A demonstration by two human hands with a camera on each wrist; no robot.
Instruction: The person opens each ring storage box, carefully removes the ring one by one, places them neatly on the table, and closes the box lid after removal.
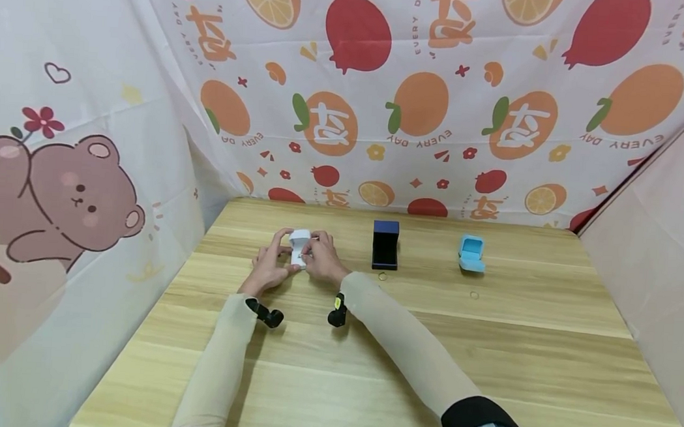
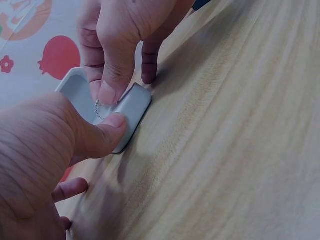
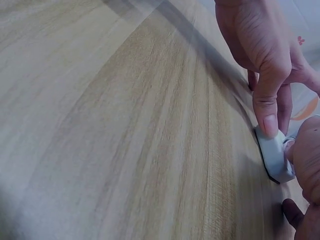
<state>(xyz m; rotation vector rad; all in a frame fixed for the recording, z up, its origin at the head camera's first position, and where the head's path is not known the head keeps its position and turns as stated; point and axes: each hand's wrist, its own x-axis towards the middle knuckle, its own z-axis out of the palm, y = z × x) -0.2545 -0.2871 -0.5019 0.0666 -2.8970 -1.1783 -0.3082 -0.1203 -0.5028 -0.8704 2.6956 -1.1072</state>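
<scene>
A small white ring box (image 1: 300, 236) stands with its lid raised at the left back of the table. My left hand (image 1: 266, 271) holds it, the thumb pressing its front edge in the left wrist view. My right hand (image 1: 324, 262) reaches in from the other side and pinches a thin, beaded silvery ring (image 2: 98, 111) between thumb and finger. The ring is at the inside of the box base (image 2: 134, 107); its top is hidden by the fingertips. In the right wrist view, the left thumb rests on the box (image 3: 274, 155).
A dark blue ring box (image 1: 386, 227) stands raised in the middle, a thin ring (image 1: 381, 280) lying before it. Farther right is a light blue ring box (image 1: 471, 266), also raised, with another ring (image 1: 474, 299) in front. A printed cloth (image 1: 415, 172) hangs behind the wooden table (image 1: 331, 383).
</scene>
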